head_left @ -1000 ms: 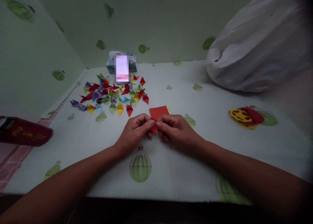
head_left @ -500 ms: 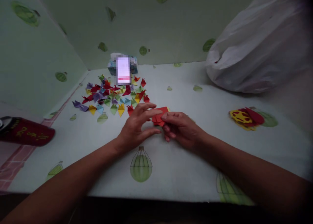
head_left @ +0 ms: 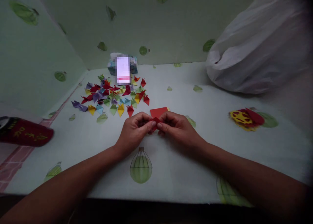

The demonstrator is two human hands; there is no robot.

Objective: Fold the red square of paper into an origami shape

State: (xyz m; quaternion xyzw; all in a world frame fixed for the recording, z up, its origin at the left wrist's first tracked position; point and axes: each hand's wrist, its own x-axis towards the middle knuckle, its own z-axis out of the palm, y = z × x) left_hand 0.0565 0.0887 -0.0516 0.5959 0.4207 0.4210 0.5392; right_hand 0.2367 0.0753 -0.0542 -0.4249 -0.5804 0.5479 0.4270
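The red folded paper [head_left: 156, 120] is between the left hand [head_left: 137, 127] and the right hand [head_left: 178, 127], equally near to both; their fingers pinch it, just before the red sheets [head_left: 158, 112] on the desk [head_left: 176, 171]. Its long axis I cannot tell.

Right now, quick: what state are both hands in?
Left hand: closed, pinching a small folded red paper piece.
Right hand: closed, pinching that same piece's right side.
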